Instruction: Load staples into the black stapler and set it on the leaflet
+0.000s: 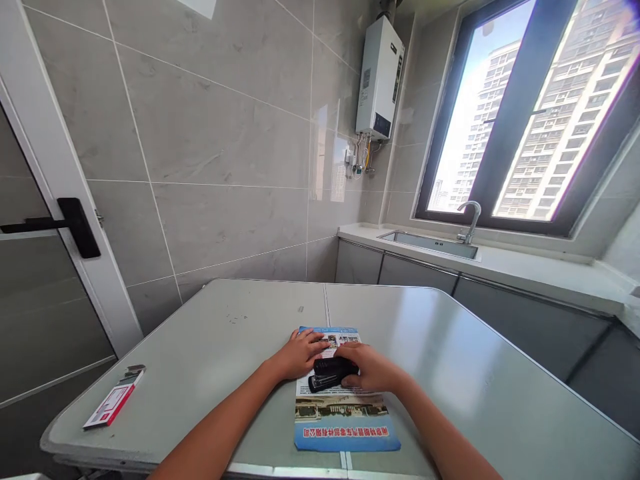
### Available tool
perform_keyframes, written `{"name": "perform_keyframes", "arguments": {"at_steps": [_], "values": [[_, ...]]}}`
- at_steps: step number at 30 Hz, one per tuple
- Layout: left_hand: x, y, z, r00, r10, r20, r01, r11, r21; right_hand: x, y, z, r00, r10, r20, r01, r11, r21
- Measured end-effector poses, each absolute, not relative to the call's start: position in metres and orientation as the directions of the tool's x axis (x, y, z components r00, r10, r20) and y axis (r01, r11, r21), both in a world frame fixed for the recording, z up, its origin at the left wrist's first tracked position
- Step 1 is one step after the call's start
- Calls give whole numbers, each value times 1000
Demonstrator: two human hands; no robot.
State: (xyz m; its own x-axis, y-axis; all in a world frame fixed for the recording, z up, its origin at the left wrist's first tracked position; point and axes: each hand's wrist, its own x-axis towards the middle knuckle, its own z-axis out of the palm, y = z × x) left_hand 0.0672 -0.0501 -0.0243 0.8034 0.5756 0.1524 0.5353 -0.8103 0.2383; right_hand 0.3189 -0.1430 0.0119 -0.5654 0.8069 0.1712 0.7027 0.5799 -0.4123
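Observation:
A printed leaflet with blue borders, a building photo and red lettering lies on the folding table. My left hand rests on its upper left part, fingers stretched out and spread. Just right of it, my right hand is wrapped around a black stapler, whose front end points left. The stapler lies over the middle of the leaflet with its jaws apart. Whether paper is between the jaws I cannot tell.
A red and white small box lies at the table's left edge, with dark grey strips at its far end. A glass door with a black handle stands at left. Beyond the table run a counter and a sink.

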Motion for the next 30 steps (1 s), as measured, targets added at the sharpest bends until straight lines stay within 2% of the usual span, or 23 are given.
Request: {"name": "perform_keyframes", "arguments": {"at_steps": [11, 15, 18, 21, 24, 26, 30], "values": [[64, -48, -27, 792, 575, 205, 546, -817, 184, 320, -137, 5, -456, 868, 196, 760, 494, -422], [63, -47, -29, 795, 568, 214, 533, -822, 201, 332, -135, 7, -551, 821, 150, 655, 537, -531], [57, -45, -23, 739, 604, 298, 542, -796, 271, 344, -134, 9, -596, 799, 76, 550, 476, -687], [45, -42, -12, 717, 618, 321, 454, -765, 457, 350, -134, 9, -547, 837, 34, 506, 362, -783], [34, -41, -3, 869, 445, 216, 249, -770, 587, 349, -134, 11, -538, 843, 12, 502, 333, -798], [32, -43, -1, 923, 342, 175, 185, -795, 578, 347, -135, 13, -544, 839, 5, 502, 330, -799], [37, -48, -2, 921, 352, 166, 219, -820, 529, 346, -137, 17, -542, 840, 3, 508, 331, -795]]}}
